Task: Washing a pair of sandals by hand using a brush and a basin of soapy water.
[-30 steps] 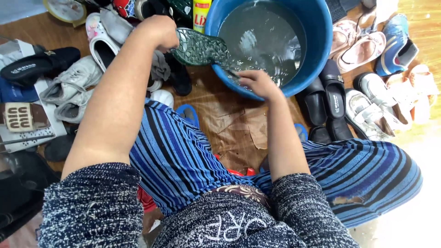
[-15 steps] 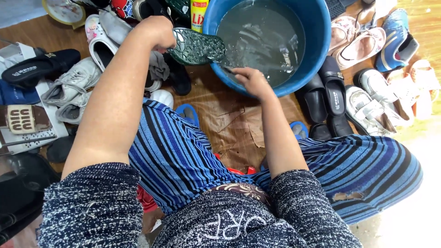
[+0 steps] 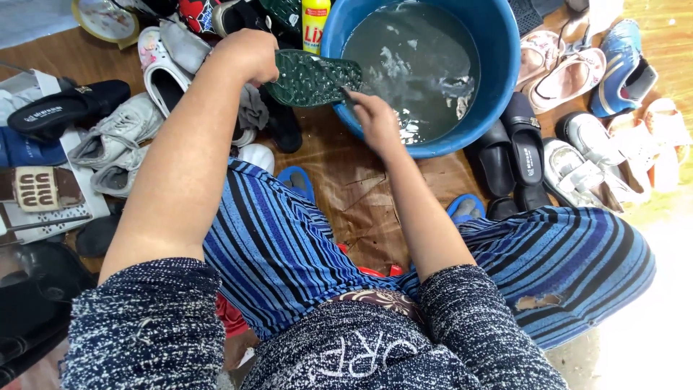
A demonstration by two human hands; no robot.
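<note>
Since half a second ago our right hand (image 3: pixel 375 119) has lifted off the basin rim and come up to the toe of the dark green sandal (image 3: pixel 312 78), fingers pinched on something small we cannot make out. Our left hand (image 3: pixel 249 54) clenches the sandal's heel, holding it sole-up just beside the blue basin (image 3: pixel 498 65), partly over its near rim. We judge a wet sole could slip from that one-ended hold and splash the murky water. Shoes crowd both sides; open room lies only on the brown paper (image 3: pixel 368 202) between our knees.
</note>
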